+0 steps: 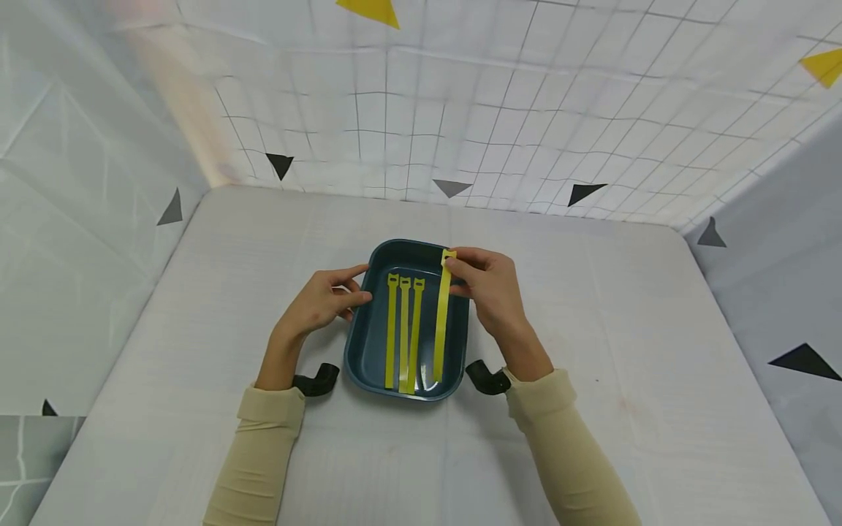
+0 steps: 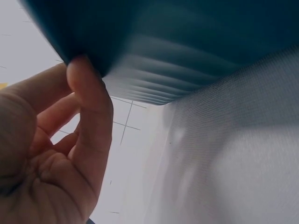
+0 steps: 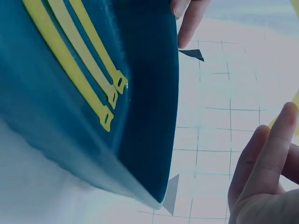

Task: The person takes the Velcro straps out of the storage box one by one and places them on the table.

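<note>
A dark teal tray [image 1: 427,321] is in front of me in the head view. My left hand [image 1: 319,299] holds its left rim between thumb and fingers; the left wrist view shows the thumb [image 2: 86,79] against the outer wall. Three yellow hook-and-loop cable ties [image 3: 70,65] with slotted heads lie side by side on the tray's floor. My right hand [image 1: 493,296] pinches another yellow cable tie [image 1: 441,325] by its slotted head, near the far right corner. That tie hangs lengthwise over the tray's right side; whether its lower end touches the floor I cannot tell.
A white cloth covers the table [image 1: 631,321] around the tray. White sheets with grid lines and black, grey and yellow triangles stand behind and at the sides. A black wrist mount [image 1: 319,380] sits at the left cuff, another [image 1: 488,378] at the right.
</note>
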Available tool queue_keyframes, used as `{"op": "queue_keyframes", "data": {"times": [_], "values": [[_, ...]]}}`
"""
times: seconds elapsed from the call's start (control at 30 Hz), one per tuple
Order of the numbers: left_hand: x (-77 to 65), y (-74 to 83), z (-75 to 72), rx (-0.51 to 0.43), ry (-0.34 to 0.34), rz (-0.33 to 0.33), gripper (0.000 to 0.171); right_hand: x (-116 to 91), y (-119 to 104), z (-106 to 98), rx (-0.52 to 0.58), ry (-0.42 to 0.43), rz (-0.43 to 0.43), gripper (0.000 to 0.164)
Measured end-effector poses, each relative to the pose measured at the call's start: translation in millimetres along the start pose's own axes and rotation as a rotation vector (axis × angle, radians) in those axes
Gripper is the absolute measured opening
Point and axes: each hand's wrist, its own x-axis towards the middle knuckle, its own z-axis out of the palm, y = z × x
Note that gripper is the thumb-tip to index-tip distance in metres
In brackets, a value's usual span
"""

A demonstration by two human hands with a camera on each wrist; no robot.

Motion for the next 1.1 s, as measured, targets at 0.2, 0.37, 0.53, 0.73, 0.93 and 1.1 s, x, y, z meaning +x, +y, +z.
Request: {"op": "queue_keyframes", "data": {"times": [0.2, 0.37, 0.53, 0.73, 0.93, 1.1], "values": [[-0.4, 0.9, -0.3, 0.008, 0.002, 0.008, 0.059, -5, 4, -12, 0.001, 0.005, 0.003, 0.028], [-0.6, 1.4, -0.3, 0.010, 0.007, 0.015, 0.059, -7, 8, -24, 0.023, 0.016, 0.017, 0.029], [-1.2, 1.4, -0.5, 0.006, 0.009, 0.004, 0.059, -10, 7, -33, 0.098, 0.027, 0.048, 0.030], [-1.6, 0.9, -0.8, 0.005, 0.014, -0.007, 0.059, -12, 8, -39, 0.143, 0.031, 0.066, 0.033], [-1.0, 0.7, 0.1, -0.004, 0.013, -0.008, 0.059, -14, 13, -46, 0.111, 0.047, 0.092, 0.034], [-0.4, 0.4, 0.5, -0.007, 0.014, -0.007, 0.059, -16, 20, -53, 0.094, 0.055, 0.113, 0.034]]}}
